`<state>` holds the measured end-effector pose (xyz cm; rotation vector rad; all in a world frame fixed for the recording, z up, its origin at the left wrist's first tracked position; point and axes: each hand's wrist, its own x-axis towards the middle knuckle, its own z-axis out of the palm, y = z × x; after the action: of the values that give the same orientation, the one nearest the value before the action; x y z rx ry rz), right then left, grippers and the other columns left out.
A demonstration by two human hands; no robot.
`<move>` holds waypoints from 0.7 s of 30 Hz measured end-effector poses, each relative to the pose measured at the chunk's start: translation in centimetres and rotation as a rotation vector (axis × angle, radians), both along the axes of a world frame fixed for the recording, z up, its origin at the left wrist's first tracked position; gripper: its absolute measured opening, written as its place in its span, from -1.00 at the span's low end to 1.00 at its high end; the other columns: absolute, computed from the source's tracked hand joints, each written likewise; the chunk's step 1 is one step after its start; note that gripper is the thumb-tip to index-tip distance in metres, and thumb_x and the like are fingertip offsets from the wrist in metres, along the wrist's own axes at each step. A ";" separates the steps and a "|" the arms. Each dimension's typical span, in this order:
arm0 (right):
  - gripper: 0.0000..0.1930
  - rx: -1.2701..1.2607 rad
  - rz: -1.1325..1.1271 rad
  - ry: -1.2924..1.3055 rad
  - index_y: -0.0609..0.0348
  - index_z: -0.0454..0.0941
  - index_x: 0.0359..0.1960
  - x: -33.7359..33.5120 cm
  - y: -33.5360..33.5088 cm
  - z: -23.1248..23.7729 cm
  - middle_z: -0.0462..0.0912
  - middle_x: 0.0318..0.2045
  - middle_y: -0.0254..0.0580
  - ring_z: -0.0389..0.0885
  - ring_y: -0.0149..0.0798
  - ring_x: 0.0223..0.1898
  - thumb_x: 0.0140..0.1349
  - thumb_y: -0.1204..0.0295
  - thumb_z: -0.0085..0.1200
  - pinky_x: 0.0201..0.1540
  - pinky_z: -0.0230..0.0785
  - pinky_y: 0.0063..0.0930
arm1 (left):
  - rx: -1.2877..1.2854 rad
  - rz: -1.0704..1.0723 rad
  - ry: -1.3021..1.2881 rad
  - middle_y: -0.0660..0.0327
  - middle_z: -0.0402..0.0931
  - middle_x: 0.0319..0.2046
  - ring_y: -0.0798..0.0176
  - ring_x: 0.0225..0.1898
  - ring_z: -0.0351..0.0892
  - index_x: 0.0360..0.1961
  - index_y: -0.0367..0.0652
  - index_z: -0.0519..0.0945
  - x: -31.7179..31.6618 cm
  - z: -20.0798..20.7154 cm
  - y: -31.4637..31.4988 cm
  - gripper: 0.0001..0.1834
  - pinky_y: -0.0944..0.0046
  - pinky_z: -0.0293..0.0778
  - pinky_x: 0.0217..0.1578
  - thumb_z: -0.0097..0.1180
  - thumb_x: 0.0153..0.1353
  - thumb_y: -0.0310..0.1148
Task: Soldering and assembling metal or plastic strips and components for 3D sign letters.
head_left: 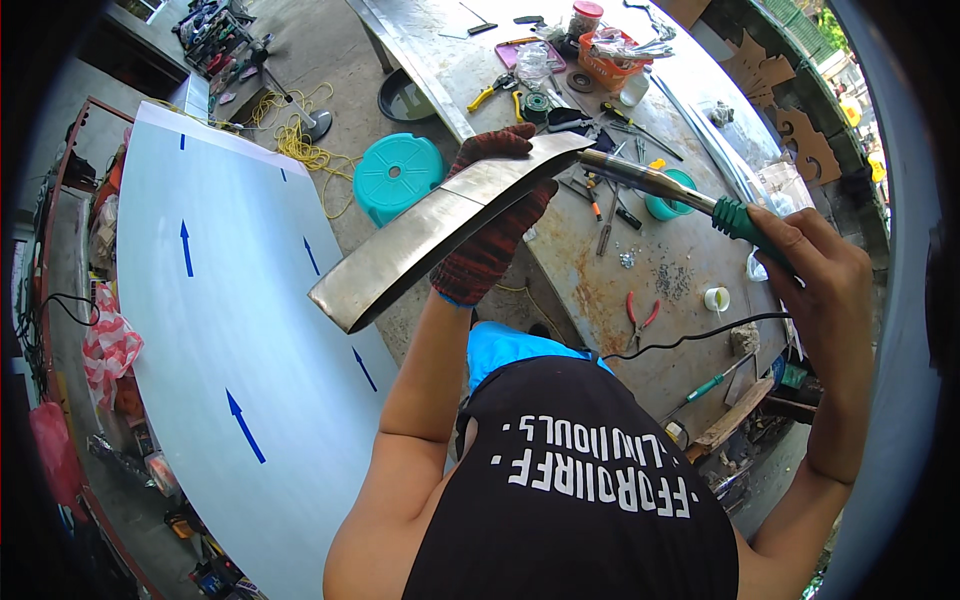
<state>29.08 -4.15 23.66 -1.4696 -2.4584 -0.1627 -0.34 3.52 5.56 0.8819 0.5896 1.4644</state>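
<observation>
My left hand (492, 248), in a dark red and black knitted glove, grips a curved strip of bent sheet metal (425, 235) with a folded side. The strip slants from the lower left up to the tabletop's near corner. My bare right hand (822, 262) is closed round the green handle of a soldering iron (650, 182). The iron's thick metal shaft points left, and its end meets or nearly meets the strip's upper right end; contact is hard to tell. A black cord (700, 338) runs across the table toward my right forearm.
A stained metal table (590, 285) carries red-handled pliers (641, 312), screwdrivers, an orange basket (612, 62), a teal tub (670, 195) and a small white cup (716, 298). Left are a teal stool (398, 178) and a large pale sheet with blue arrows (290, 350). Yellow cord (300, 140) lies on the floor.
</observation>
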 end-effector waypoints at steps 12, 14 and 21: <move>-0.59 -0.019 -0.013 -0.048 0.00 0.73 0.06 -0.4 0.1 0.0 0.62 -0.39 -0.18 0.62 -0.13 -0.48 0.13 0.56 0.35 -0.39 0.43 -0.23 | 0.006 -0.165 -0.304 -0.05 0.57 0.06 0.17 -0.03 0.61 0.08 -0.22 0.46 -0.1 -0.2 -0.2 -0.54 0.25 0.59 -0.02 0.33 0.16 -0.59; -0.59 -0.006 -0.001 -0.079 0.00 0.73 0.06 -0.5 0.1 -0.1 0.63 -0.38 -0.18 0.63 -0.13 -0.47 0.13 0.55 0.35 -0.39 0.43 -0.23 | 0.024 -0.151 -0.268 -0.06 0.57 0.03 0.18 -0.10 0.60 0.09 -0.23 0.46 -0.1 -0.4 -0.2 -0.57 0.27 0.61 -0.10 0.28 0.21 -0.58; -0.59 0.004 0.000 -0.096 0.00 0.73 0.06 -0.5 0.1 0.1 0.63 -0.38 -0.19 0.63 -0.12 -0.47 0.12 0.56 0.35 -0.40 0.43 -0.22 | 0.081 -0.120 -0.162 -0.08 0.55 -0.06 0.21 -0.31 0.60 0.14 -0.25 0.47 0.0 -0.3 -0.3 -0.66 0.35 0.65 -0.34 0.13 0.35 -0.55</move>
<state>28.53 -4.01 23.72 -1.4925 -2.5316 -0.2438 -0.38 3.18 5.26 0.8384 0.3533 1.4423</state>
